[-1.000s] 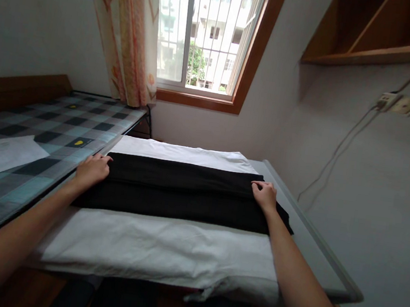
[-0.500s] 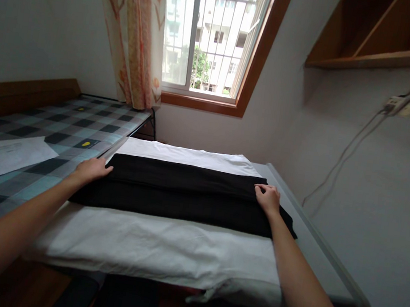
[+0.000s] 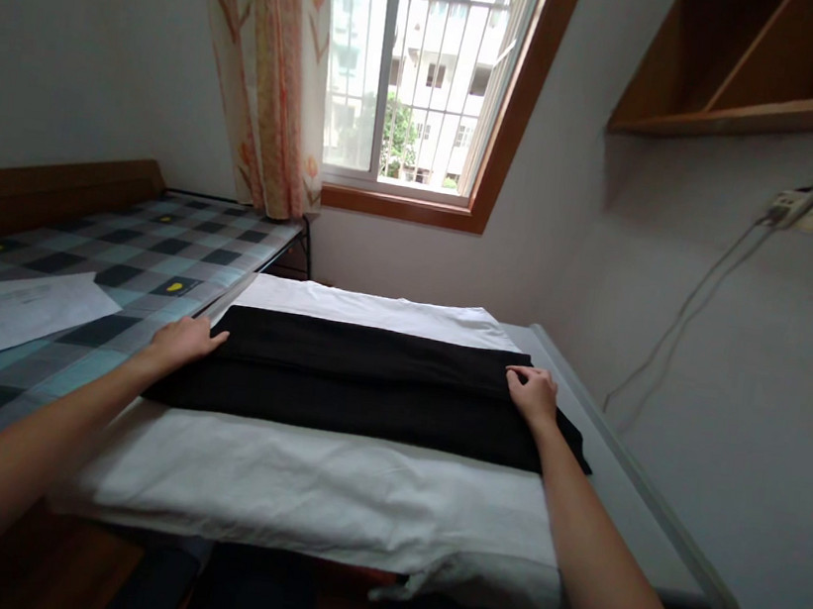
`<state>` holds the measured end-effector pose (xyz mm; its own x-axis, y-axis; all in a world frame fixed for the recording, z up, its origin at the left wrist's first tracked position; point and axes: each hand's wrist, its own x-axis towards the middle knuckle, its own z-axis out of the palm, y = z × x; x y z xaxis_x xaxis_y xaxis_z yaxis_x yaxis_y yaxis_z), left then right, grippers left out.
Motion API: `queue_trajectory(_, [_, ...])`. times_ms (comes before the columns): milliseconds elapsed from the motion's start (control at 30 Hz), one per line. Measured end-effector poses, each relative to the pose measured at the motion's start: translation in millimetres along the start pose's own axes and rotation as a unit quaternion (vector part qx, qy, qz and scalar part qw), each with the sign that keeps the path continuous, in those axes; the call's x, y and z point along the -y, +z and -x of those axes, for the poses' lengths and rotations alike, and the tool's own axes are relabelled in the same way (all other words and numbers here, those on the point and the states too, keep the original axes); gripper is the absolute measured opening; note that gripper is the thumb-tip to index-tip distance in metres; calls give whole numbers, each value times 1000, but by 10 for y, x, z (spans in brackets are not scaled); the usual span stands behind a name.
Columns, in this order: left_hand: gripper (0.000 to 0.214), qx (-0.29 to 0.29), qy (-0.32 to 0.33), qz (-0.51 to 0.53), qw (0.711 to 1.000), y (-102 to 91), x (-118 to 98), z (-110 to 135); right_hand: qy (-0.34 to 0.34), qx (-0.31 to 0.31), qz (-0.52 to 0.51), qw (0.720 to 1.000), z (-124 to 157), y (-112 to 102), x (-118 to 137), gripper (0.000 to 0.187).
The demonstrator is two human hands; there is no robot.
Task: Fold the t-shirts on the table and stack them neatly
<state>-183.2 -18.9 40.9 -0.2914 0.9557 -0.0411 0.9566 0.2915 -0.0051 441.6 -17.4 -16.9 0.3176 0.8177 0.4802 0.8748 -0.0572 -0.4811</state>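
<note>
Across the table (image 3: 638, 513), a black cloth (image 3: 367, 379) lies from left to right as one long, flat strip, upon a white cloth (image 3: 315, 482) which shows beyond its far and near edges. Near its far right corner, the right hand (image 3: 531, 393) seems to pinch it between thumb and finger. The left hand (image 3: 184, 340) is at its left end; whether it grips, I cannot tell, because the fingers' undersides are hidden. To do this well, I think, both hands should pull evenly and keep the far edge straight, without dragging the white cloth. How many layers the black cloth has, I cannot make out. On the bed (image 3: 84, 247) at left, the papers (image 3: 38, 311) are cut off, their print unreadable.
</note>
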Motion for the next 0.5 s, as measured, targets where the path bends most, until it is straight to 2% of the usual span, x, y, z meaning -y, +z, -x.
queue_trajectory(167, [60, 29, -10, 24, 999, -56, 13, -85, 4, 7, 6, 1000, 1, -18, 14, 30])
queue_trajectory(333, [37, 48, 64, 127, 989, -124, 88, -180, 2, 7, 5, 1000, 3, -18, 14, 30])
queue_trajectory(500, [25, 56, 102, 182, 976, -190, 195, -94, 4, 10, 3, 1000, 2, -14, 7, 30])
